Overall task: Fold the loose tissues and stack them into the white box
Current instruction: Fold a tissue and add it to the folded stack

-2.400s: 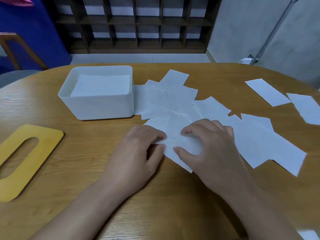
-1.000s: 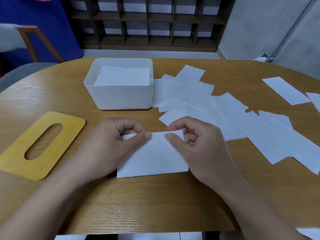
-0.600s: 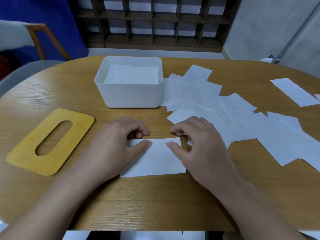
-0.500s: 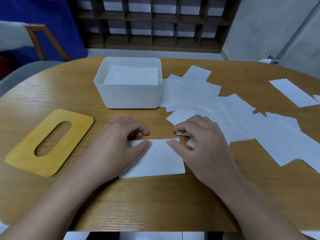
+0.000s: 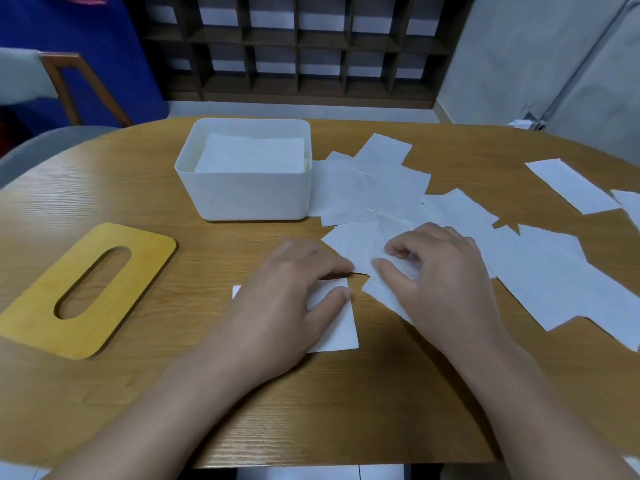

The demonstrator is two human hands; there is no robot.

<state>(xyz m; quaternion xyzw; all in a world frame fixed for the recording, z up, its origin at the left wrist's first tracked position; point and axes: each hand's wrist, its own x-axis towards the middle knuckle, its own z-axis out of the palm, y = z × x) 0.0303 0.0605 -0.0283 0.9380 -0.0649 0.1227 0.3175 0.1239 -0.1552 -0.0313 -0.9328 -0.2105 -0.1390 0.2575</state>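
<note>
White box (image 5: 252, 199): holds folded tissue stack (image 5: 251, 157); left hand (image 5: 287, 299) presses folded tissue (image 5: 341, 332); right hand (image 5: 440, 278) pinches loose tissue (image 5: 384, 296)

The light here is dim, soft and even, seemingly from overhead. My left hand (image 5: 284, 299) and right hand (image 5: 440, 275) cast only faint, diffuse shadows on the oval light-brown wooden table (image 5: 311, 403), which shows no harsh glare. The whole view looks slightly soft, and the wide lens bows the table's edges near the corners.
</note>
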